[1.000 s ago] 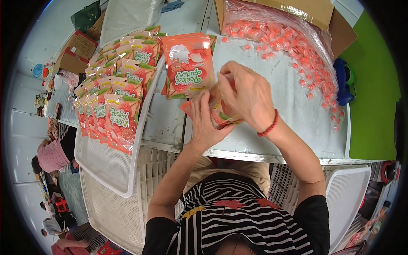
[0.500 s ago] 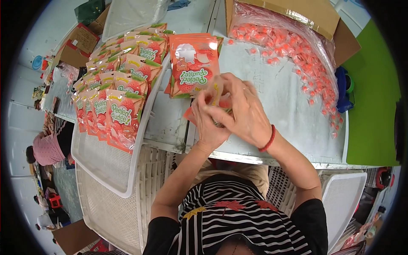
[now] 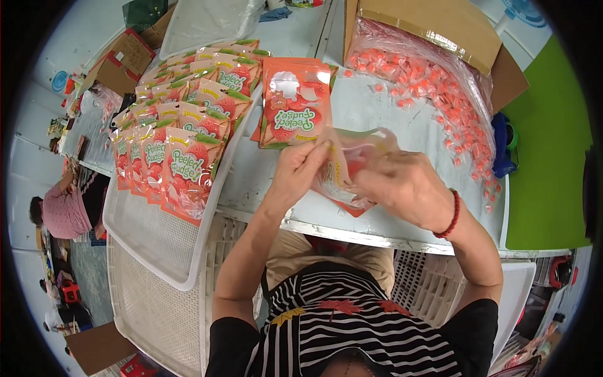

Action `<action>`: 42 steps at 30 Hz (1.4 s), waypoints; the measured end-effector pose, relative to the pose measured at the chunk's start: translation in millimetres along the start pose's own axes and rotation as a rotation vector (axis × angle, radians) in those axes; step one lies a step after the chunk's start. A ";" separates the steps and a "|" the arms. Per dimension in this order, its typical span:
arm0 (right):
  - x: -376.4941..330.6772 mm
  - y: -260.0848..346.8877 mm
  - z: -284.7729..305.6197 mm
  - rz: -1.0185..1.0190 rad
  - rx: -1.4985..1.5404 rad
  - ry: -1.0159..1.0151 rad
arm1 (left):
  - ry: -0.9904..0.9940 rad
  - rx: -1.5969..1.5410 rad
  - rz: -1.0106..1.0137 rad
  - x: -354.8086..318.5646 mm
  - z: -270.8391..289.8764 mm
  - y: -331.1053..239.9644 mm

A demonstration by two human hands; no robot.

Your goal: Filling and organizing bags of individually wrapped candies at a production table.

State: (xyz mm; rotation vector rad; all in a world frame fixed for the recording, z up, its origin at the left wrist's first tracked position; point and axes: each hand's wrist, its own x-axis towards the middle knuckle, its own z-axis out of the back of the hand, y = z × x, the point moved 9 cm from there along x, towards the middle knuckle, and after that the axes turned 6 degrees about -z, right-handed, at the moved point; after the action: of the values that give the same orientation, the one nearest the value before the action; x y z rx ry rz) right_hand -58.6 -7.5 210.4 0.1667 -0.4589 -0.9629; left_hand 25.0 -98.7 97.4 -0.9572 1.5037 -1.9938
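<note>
A red-and-pink printed candy pouch (image 3: 339, 179) is held up over the table's near edge, its mouth spread apart and its clear side showing. My left hand (image 3: 295, 174) pinches its left edge between thumb and fingers. My right hand (image 3: 408, 188), with a red bead bracelet, is at the pouch's right side by the mouth. Its fingers are curled and blurred, so whether they grip the pouch or reach inside is hidden. Just beyond my left hand lies a stack of flat matching pouches (image 3: 295, 100).
Rows of similar pouches (image 3: 188, 166) stand in a white tray (image 3: 191, 267) at left. An open carton (image 3: 433, 28) at the far right spills small red wrapped candies (image 3: 433, 94) from a plastic liner onto the table (image 3: 383, 116). A blue object (image 3: 502, 144) sits at the right edge.
My hands, close together before, have moved apart, the right one shifting rightward. The pouch between them has been spread wider at its mouth.
</note>
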 end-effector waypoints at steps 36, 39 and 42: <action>-11.9 -17.7 2.0 -0.411 0.181 0.013 | -0.256 -0.355 -0.011 -48.5 -10.6 -39.7; -11.0 -16.6 -13.1 -0.360 0.051 0.088 | -0.222 -0.120 -0.110 -49.3 -13.6 -56.2; -12.6 -10.8 -12.3 -0.283 0.083 -0.003 | -0.231 -0.178 -0.053 -51.9 -12.3 -52.1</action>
State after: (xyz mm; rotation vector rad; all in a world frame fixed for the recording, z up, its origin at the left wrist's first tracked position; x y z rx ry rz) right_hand -67.3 -4.1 192.0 0.3113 -0.4861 -1.2222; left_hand 51.7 -38.4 132.2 -1.2655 1.5570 -1.7358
